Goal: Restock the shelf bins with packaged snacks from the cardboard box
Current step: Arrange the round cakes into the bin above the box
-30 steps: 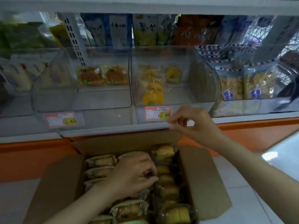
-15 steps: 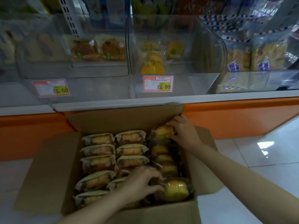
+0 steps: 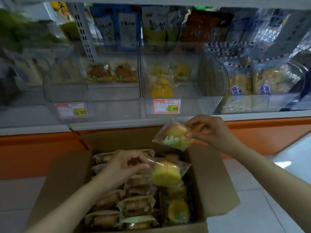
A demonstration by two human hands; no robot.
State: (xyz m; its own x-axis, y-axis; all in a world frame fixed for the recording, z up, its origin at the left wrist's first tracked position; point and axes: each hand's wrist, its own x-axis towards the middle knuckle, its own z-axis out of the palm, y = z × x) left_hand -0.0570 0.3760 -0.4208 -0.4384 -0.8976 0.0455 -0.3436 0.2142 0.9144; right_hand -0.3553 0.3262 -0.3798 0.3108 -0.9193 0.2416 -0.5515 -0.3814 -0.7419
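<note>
An open cardboard box (image 3: 64, 179) stands on the floor below the shelf, filled with several wrapped cakes. My left hand (image 3: 124, 167) pinches the wrapper end of a yellow cake packet (image 3: 165, 174) held just above the box. My right hand (image 3: 210, 132) pinches a second yellow cake packet (image 3: 175, 137) higher up, over the box's far edge. Directly above sits a clear shelf bin (image 3: 210, 78) with a few yellow cakes at its back and a 12.80 price tag (image 3: 166, 106).
To the left is another clear bin (image 3: 67, 91) with brown cakes at its back and a price tag (image 3: 71, 110). A bin of pale packets (image 3: 252, 81) stands at the right. An orange plinth (image 3: 33, 152) runs under the shelf; white floor tiles (image 3: 252, 207) surround the box.
Both hands were reaching into the box; each has now lifted a yellow cake packet out. The right hand has risen highest, toward the shelf edge.
</note>
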